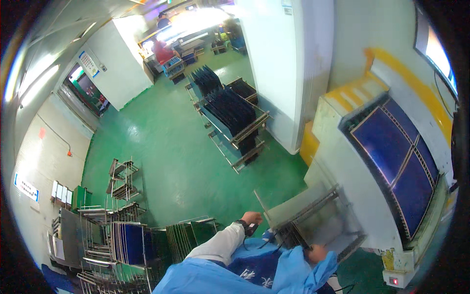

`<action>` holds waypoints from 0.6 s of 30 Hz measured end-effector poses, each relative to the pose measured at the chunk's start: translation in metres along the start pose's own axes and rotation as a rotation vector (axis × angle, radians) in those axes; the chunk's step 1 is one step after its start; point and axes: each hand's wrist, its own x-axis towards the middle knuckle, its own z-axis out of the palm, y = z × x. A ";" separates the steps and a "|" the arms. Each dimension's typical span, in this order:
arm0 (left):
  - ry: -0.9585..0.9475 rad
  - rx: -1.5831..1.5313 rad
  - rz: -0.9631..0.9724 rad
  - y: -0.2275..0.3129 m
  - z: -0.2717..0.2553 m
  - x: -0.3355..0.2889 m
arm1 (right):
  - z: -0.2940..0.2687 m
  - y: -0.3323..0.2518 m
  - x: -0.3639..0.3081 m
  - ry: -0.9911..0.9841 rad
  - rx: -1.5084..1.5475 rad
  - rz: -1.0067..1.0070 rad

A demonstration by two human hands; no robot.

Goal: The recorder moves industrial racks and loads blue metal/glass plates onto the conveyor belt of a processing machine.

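A metal slotted rack [308,208] stands right in front of me, beside the machine. My left hand [252,218] is just left of the rack's upright rod, with its fingers curled; whether it holds anything is too small to see. A dark band circles that wrist below a white sleeve. Against the near side of the rack, my right hand [316,253] is closed around what looks like its frame, the fingers partly hidden. Blue cloth [210,277] covers my front and part of my right arm.
At right, a white machine [328,142] carries dark blue panels [391,152] on a sloped face. A rack of dark panels [230,110] stands ahead on the green floor [166,147]. More racks [129,240] line the left. People [162,51] are far back near bright lights.
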 end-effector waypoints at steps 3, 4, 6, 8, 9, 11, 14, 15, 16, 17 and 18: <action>0.011 0.212 0.129 -0.040 -0.020 0.013 | 0.001 0.001 0.002 -0.062 0.074 0.067; -0.059 0.187 0.289 -0.054 -0.026 0.018 | 0.003 0.003 0.003 -0.050 0.104 0.061; -0.124 0.159 0.450 -0.074 -0.038 0.029 | 0.007 0.008 0.005 -0.029 0.082 0.038; -0.074 0.264 0.504 -0.084 -0.045 0.032 | 0.013 0.012 0.007 -0.033 0.054 0.028; -0.080 0.183 0.526 -0.084 -0.046 0.030 | 0.016 0.013 0.008 0.028 0.048 -0.015; 0.014 -0.162 0.107 -0.074 -0.040 0.023 | 0.019 0.016 0.011 0.088 0.041 -0.060; 0.028 -0.065 0.139 -0.053 -0.028 0.002 | 0.021 0.020 0.013 0.076 0.066 -0.073; 0.024 -0.151 0.118 -0.047 -0.023 -0.005 | 0.021 0.021 0.014 0.076 0.050 -0.081; 0.078 -0.254 0.078 -0.042 -0.017 -0.011 | 0.022 0.022 0.014 0.076 0.035 -0.089; 0.110 -0.321 0.056 -0.039 -0.014 -0.016 | 0.022 0.022 0.014 0.077 0.035 -0.089; 0.132 -0.356 0.037 -0.035 -0.014 -0.017 | 0.022 0.022 0.014 0.063 0.024 -0.067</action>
